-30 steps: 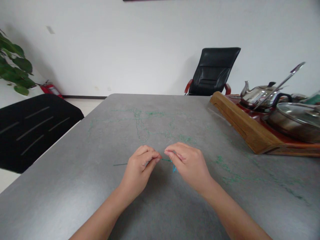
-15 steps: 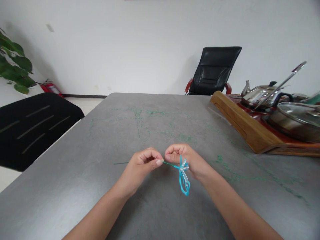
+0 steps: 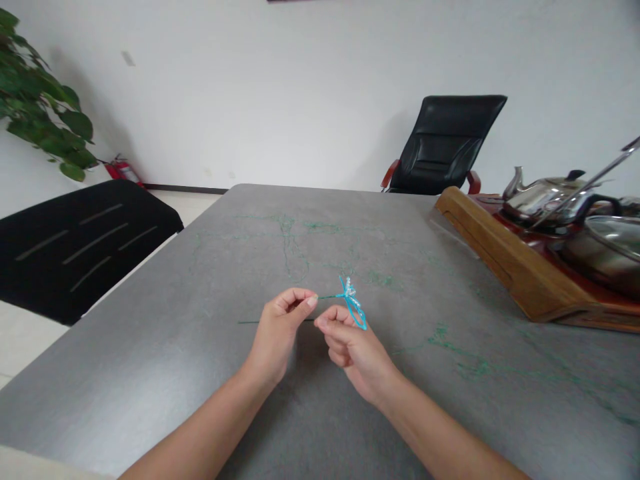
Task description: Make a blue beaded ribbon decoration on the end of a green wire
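Note:
A light-blue looped ornament with white pearl-like beads (image 3: pixel 356 312) hangs at the right end of a thin green stem (image 3: pixel 327 296). My left hand (image 3: pixel 280 327) is closed, pinching that stem between thumb and forefinger. Just below and to the right, my right hand (image 3: pixel 353 340) is closed with thumb and forefinger pressed together; whatever is between them is too fine to make out. The ornament's lower loop overlaps the right fingers in the picture. A thin dark-green stick (image 3: pixel 247 323) passes behind my left hand, and a short piece shows near the right fingertips.
Loose green threads (image 3: pixel 287 233) are scattered over the grey table (image 3: pixel 150 347); another tangle (image 3: pixel 465 350) lies at the right. A wooden tray (image 3: pixel 490 260) holds a steel kettle (image 3: pixel 545 197) and a lidded pot (image 3: pixel 605 250). Black chairs (image 3: pixel 445 143) stand behind and at the left.
The ornament has swung up and left, now above my right fingers. My right hand has dropped below the stem. The camera view has shifted slightly left.

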### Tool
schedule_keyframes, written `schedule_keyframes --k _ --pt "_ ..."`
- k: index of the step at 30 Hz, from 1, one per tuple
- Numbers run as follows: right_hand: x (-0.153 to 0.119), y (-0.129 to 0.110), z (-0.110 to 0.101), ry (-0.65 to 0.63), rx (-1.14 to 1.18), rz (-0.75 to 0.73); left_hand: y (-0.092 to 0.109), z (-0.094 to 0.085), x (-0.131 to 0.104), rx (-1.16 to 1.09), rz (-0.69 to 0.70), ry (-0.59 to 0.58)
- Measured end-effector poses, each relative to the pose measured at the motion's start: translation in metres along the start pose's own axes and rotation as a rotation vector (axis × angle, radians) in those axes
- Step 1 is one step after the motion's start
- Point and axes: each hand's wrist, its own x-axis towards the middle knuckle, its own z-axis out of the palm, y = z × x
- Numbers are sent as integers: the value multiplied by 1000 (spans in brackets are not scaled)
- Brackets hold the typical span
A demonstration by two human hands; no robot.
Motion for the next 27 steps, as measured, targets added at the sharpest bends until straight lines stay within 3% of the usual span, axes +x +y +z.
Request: schedule_keyframes --k 4,8,11,16,18,23,27 --pt "-4 4 7 63 -49 -58 -2 -2 1 92 58 32" --pt "-8 4 10 98 -319 -223 -2 -3 -1 283 165 61" --pt "-15 -2 10 127 -668 -419 0 -2 -3 455 271 66" --pt "-26 -19 2 208 -1200 -888 2 -1 -6 605 452 5" --pt "-26 -26 -2 246 -1337 -981 2 -1 -6 638 506 -19" --pt "-21 -40 -15 276 -1519 -1015 3 -1 -6 695 537 -70" --pt "-17 -45 -22 258 -1509 -962 4 -1 -6 705 531 -139"
